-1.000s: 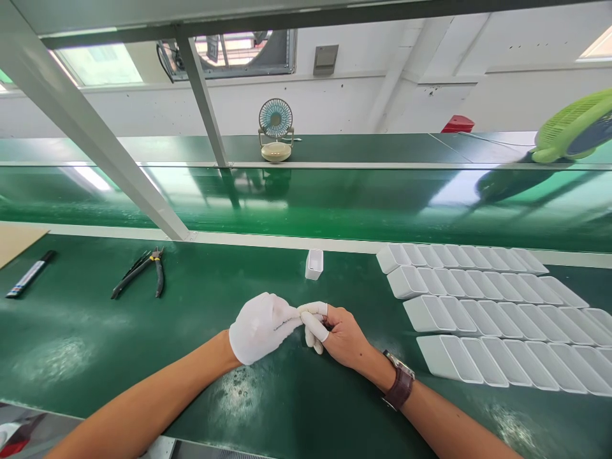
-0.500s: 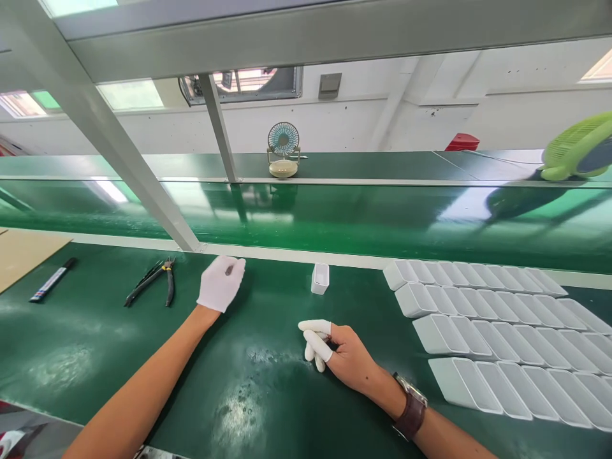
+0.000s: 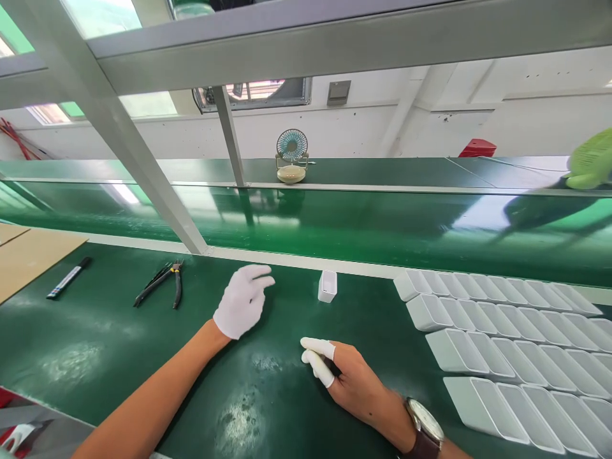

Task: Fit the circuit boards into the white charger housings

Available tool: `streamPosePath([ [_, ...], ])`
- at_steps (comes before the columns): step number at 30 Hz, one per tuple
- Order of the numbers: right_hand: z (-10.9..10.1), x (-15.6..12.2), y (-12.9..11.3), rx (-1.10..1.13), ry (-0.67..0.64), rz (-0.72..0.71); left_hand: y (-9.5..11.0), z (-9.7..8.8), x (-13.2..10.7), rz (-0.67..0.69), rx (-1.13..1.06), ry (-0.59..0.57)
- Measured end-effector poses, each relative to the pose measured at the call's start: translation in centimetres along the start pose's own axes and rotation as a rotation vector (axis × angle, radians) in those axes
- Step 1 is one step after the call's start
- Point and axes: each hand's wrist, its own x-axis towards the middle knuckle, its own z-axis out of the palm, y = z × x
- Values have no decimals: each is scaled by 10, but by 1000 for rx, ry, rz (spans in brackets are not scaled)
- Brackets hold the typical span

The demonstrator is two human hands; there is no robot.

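My left hand [image 3: 243,301], in a white glove, hangs over the green work surface [image 3: 282,389] with its fingers apart and nothing visible in them. To its right, near the surface's back edge, stands a small white open-topped box [image 3: 327,286]; the hand does not touch it. Below that box is my right hand [image 3: 342,376], with white finger cots on the fingers and a watch [image 3: 424,421] at the wrist. Its thumb and forefinger come together in a pinch. Whatever may be between those fingertips is too small or hidden to tell.
Several rows of white open boxes [image 3: 478,357] fill the right side. Black-handled cutting pliers [image 3: 165,280] and a marker-like stick [image 3: 69,278] lie on the left, near brown board [image 3: 43,255]. A slanting metal post [image 3: 143,153] meets the back edge. A small fan [image 3: 292,156] stands behind.
My left hand has moved right towards the small white box, and its fingers have spread. My right hand's thumb and forefinger are closer together. The whole view has shifted slightly.
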Motion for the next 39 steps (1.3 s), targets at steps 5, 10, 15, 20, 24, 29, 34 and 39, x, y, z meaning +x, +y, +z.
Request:
streamPosePath([
  [5, -2, 2, -4, -80, 166, -58, 43, 8, -11, 486, -107, -560],
  [10, -8, 6, -10, -151, 136, -142, 56, 22, -24, 556, -69, -726],
  [15, -9, 8, -15, -211, -6, -266, 54, 29, -30, 568, -64, -782],
  [20, -6, 7, -10, -304, 52, -151, 54, 27, -30, 568, -39, -802],
  [24, -4, 6, -7, -301, 77, -168, 54, 27, -27, 553, -87, -809],
  [29, -2, 5, -5, -270, 97, -206, 52, 28, -26, 506, -121, -817],
  [34, -2, 5, -5, -229, 119, -208, 52, 29, -28, 518, -180, -757],
  [39, -3, 8, -9, -170, 183, -198, 55, 29, -28, 505, -95, -768],
])
